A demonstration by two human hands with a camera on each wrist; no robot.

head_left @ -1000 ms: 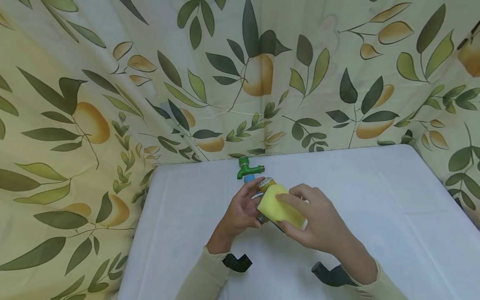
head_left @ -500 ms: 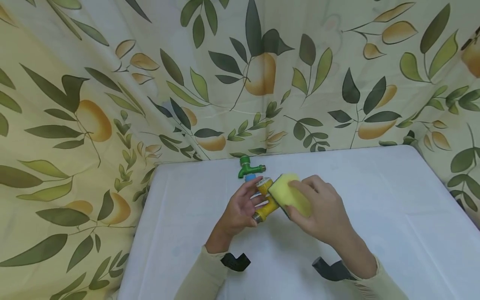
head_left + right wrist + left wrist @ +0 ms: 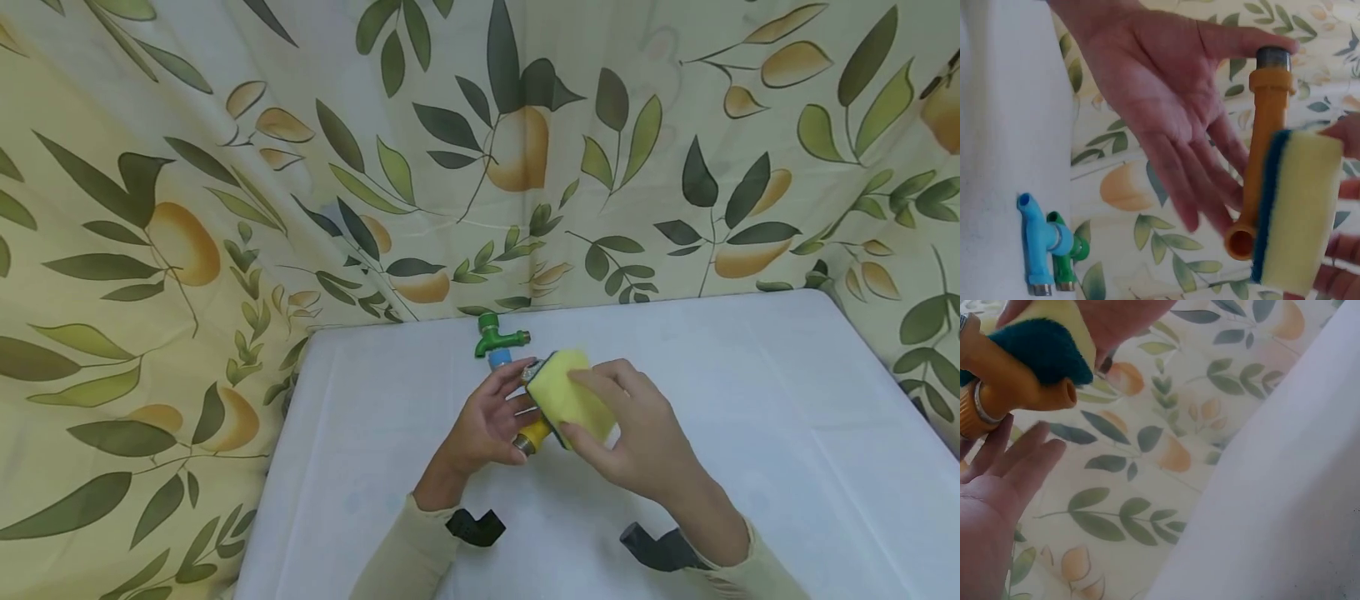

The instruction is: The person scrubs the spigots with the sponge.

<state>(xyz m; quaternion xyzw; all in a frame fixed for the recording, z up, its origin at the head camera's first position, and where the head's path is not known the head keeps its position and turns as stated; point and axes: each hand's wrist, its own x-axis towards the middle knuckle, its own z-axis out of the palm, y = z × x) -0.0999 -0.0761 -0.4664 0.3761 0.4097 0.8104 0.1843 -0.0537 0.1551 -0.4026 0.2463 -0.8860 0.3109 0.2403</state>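
My left hand (image 3: 480, 425) holds a yellow plastic tap (image 3: 1266, 119), its thumb at the threaded end and its fingertips near the other end. In my right hand (image 3: 637, 429) is a yellow sponge (image 3: 572, 396), gripped by thumb and fingers. The sponge's dark green scouring side (image 3: 1041, 350) lies against the tap's body. From the head view, the sponge hides most of the tap; only the threaded end and a bit of the top show. The right wrist view shows the tap's open spout and the left palm (image 3: 1160, 87) facing the camera.
Beyond the hands, a green tap (image 3: 497, 337) and a blue tap (image 3: 1038, 244) lie close together on the white table (image 3: 750, 400). The left hand partly covers the blue one in the head view. A leaf-and-fruit patterned curtain (image 3: 637, 167) hangs behind the table.
The sponge first shifted up and right, baring more of the yellow tap, then came back left over it. Both holds have stayed the same.
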